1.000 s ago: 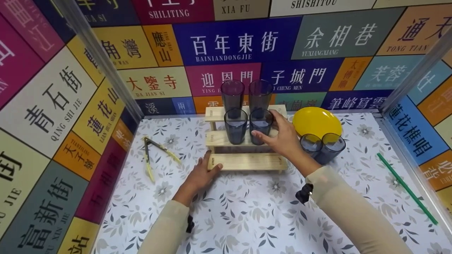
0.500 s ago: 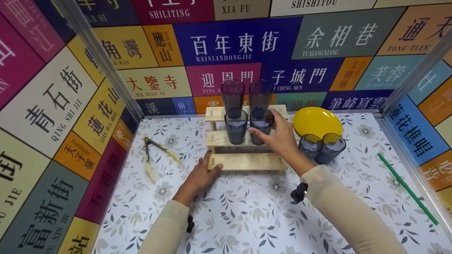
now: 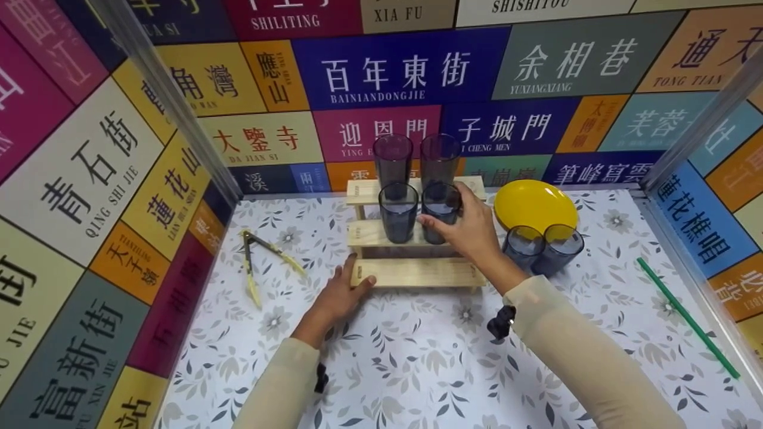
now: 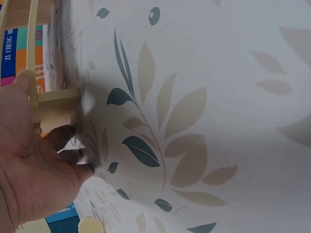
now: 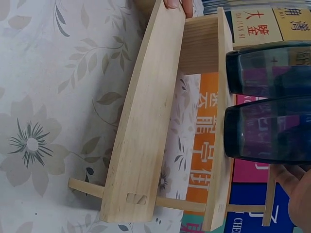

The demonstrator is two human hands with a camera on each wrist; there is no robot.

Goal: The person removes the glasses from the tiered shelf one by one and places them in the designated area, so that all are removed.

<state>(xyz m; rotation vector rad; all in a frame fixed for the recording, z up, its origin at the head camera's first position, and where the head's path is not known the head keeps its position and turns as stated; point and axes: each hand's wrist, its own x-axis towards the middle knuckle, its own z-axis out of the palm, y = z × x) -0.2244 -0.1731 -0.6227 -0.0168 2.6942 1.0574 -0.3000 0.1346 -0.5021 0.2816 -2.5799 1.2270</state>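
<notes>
A three-step wooden rack (image 3: pixel 420 273) stands at the middle back of the table. My right hand (image 3: pixel 474 232) grips a dark blue glass (image 3: pixel 440 205) at the right of the middle step, thumb in front and fingers behind. To its left on that step stands a second blue glass (image 3: pixel 398 213). Two purplish glasses, one of them the left glass (image 3: pixel 393 161), stand on the top step. My left hand (image 3: pixel 340 295) holds the left end of the bottom step, thumb on top. In the right wrist view the gripped glass (image 5: pixel 272 131) has its base at the middle step.
Right of the rack lie a yellow plate (image 3: pixel 530 202) and two more blue glasses, the nearer-right one (image 3: pixel 559 250) tilted. A green stick (image 3: pixel 685 319) lies along the right side. Open tongs (image 3: pixel 253 250) with yellow tips lie at left. Printed panels (image 3: pixel 399 71) wall the table.
My right wrist and forearm have shifted slightly left, with the hand still at the same glass. My left hand has stayed on the rack.
</notes>
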